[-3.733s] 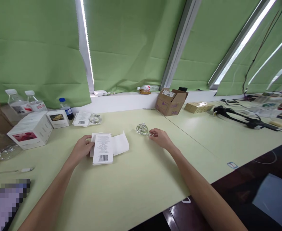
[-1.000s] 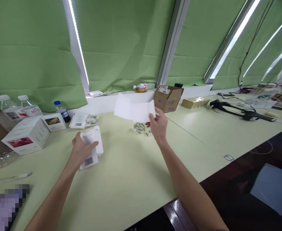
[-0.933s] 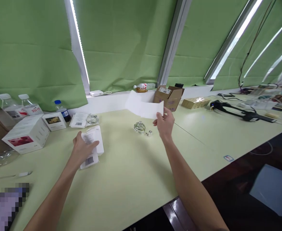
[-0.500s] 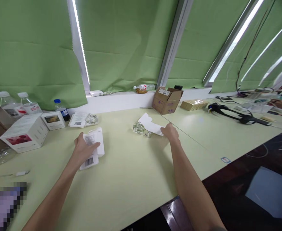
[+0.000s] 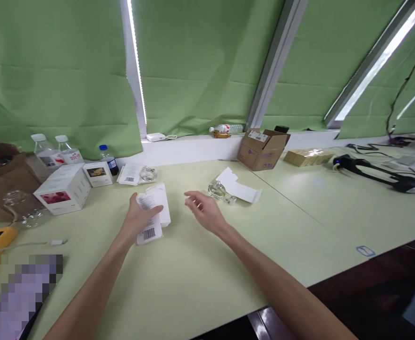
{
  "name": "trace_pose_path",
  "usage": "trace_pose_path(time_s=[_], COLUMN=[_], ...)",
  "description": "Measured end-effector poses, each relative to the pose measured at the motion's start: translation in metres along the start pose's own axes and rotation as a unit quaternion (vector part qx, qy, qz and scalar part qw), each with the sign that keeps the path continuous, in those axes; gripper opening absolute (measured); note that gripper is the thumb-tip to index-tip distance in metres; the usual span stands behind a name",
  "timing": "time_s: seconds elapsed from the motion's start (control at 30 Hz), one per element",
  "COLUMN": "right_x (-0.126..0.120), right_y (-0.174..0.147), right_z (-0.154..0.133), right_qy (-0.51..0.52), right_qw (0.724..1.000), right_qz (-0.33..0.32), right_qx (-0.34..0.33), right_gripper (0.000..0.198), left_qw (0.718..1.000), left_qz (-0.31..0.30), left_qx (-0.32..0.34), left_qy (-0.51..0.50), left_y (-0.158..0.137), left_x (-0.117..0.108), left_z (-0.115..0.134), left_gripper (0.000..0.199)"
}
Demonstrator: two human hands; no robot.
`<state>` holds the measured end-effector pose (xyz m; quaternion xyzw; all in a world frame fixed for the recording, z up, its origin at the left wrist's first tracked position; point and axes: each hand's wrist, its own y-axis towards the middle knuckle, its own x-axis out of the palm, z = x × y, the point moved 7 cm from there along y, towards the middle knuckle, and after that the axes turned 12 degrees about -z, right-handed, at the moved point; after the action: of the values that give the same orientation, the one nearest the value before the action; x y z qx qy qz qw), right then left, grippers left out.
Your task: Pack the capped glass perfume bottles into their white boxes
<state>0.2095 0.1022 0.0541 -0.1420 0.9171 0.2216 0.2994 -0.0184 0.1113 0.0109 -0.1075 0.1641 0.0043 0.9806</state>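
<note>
My left hand [image 5: 139, 218] is closed on a white carton [image 5: 164, 212] printed with text and a barcode, its thumb lying across the front. An open flap shows along the carton's top edge. My right hand [image 5: 209, 215] is over the table to the carton's right, fingers apart and slightly curled, holding nothing. Just beyond it are a round clear glass bottle [image 5: 216, 190] and a small shiny piece [image 5: 231, 200] like a cap. Behind these lies a cut, unfolded white card [image 5: 244, 191].
White boxes [image 5: 65, 189] and plastic bottles [image 5: 69, 153] stand at the left. Another glass item [image 5: 148, 174] lies beside printed white card [image 5: 130, 174] at the back. An open brown cardboard box [image 5: 262, 151] is near the wall. A black device [image 5: 373, 172] lies to the right.
My right hand has let go of the unfolded white card and moved left, towards the carton. My left hand keeps its hold. The view has shifted left.
</note>
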Motion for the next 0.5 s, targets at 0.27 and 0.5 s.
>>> trace_pose_path(time_s=[0.27, 0.5], right_x=[0.060, 0.063], right_y=[-0.003, -0.003], right_z=[0.019, 0.032], right_qy=[0.116, 0.208], right_qw=[0.984, 0.962], right_qz=[-0.115, -0.120], right_qx=[0.072, 0.126], right_gripper=[0.046, 0.056], left_qw=[0.994, 0.980], left_qz=[-0.016, -0.045], left_qx=[0.041, 0.065], left_qy=[-0.096, -0.180], left_y=[-0.008, -0.009], left_x=[0.014, 0.025], left_z=[0.008, 0.009], left_gripper=[0.114, 0.063])
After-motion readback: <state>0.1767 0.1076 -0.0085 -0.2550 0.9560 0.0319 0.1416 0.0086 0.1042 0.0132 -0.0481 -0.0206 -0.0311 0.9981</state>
